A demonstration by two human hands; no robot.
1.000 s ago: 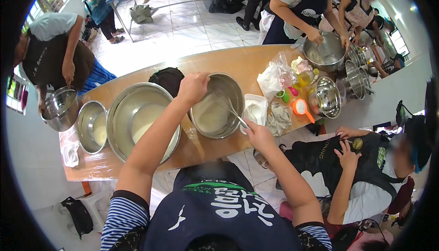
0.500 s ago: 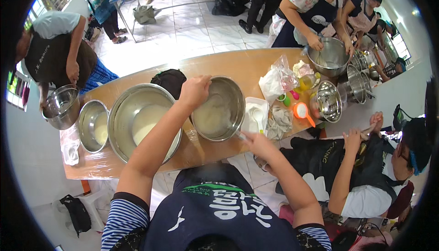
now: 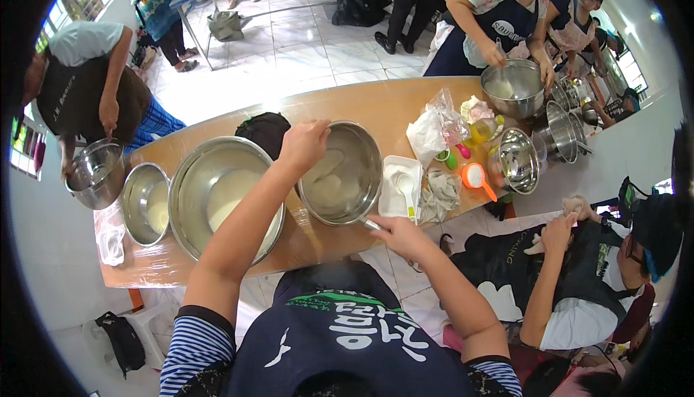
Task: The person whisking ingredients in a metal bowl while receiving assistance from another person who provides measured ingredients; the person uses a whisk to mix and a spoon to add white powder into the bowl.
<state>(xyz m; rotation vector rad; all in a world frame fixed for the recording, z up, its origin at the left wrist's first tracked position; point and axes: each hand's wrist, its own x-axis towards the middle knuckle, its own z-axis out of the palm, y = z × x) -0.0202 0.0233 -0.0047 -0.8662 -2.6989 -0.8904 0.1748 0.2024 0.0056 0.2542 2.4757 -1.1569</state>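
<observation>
My left hand (image 3: pixel 307 145) is closed on the upper left rim of a steel bowl (image 3: pixel 370 158) on the table in front of me. Pale, cloudy liquid lies in the bowl with a blurred streak across it. My right hand (image 3: pixel 401 238) is wrapped around a metal handle (image 3: pixel 374 225) at the bowl's lower right rim. Whether the handle is part of the bowl or of a tool inside it, I cannot tell. Left of it, partly behind my left forearm, a large steel bowl (image 3: pixel 189 187) holds pale batter. A smaller steel bowl (image 3: pixel 134 205) with pale contents stands farther left.
On the table (image 3: pixel 318 249), right of my bowl, are a white tray (image 3: pixel 390 184) with a spoon, a crumpled cloth (image 3: pixel 439 194), an orange scoop (image 3: pixel 475 176), a plastic bag (image 3: pixel 434 131) and more bowls. A dark bag (image 3: pixel 264 131) lies behind. People work around the table.
My right hand has moved slightly down and left, and the metal handle shows more sharply. My left hand stays at the bowl's rim. The pale streak in the liquid has changed shape.
</observation>
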